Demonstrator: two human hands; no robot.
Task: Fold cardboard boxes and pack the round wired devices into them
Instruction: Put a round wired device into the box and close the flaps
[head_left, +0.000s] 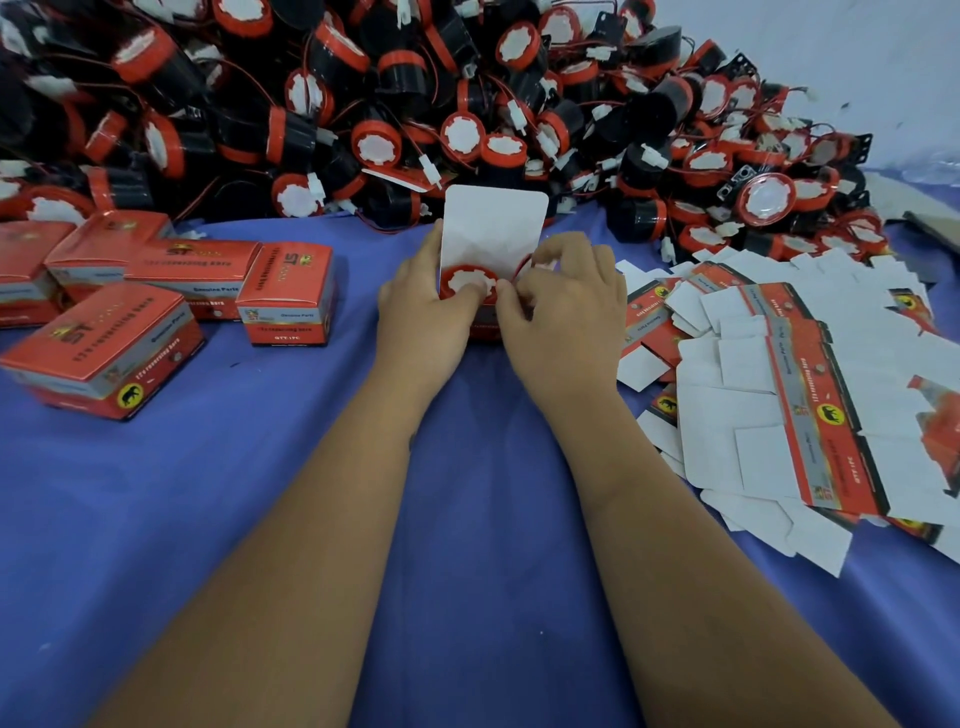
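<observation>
**Mid-worktop: one device going into an open box**

Right in the middle of the blue worktop (260, 493), both hands are on one open box (485, 325) with its white lid flap (493, 228) standing upright on the far side. The round device (464, 283) sits in the mouth of that box, red rim and white centre facing up.

The left hand (423, 306) is wrapped around the left side of the box, its fingers (470, 297) curled over and touching the device's rim. The right hand (566, 306) comes in from the right, fingers bent and pinching at the device's right edge, where a bit of red wire (521, 266) shows. Can't really tell whether it's gripping the wire, the plug or the rim, it's too blurry and mostly hidden by the fingers.

Around it:
- Far side, a huge pile of loose devices (415, 104), black bodies with red rims, red wires and white plugs all tangled together, running across the whole width.
- Left, a cluster of closed red boxes (156, 301), some stacked and leaning on each other, one standing on end just left of the left hand.
- Right, a messy heap of flat unfolded box blanks (779, 389), mostly white side up with red printed strips showing.

Far right corner has a pale wall (857, 52) behind the pile.
</observation>
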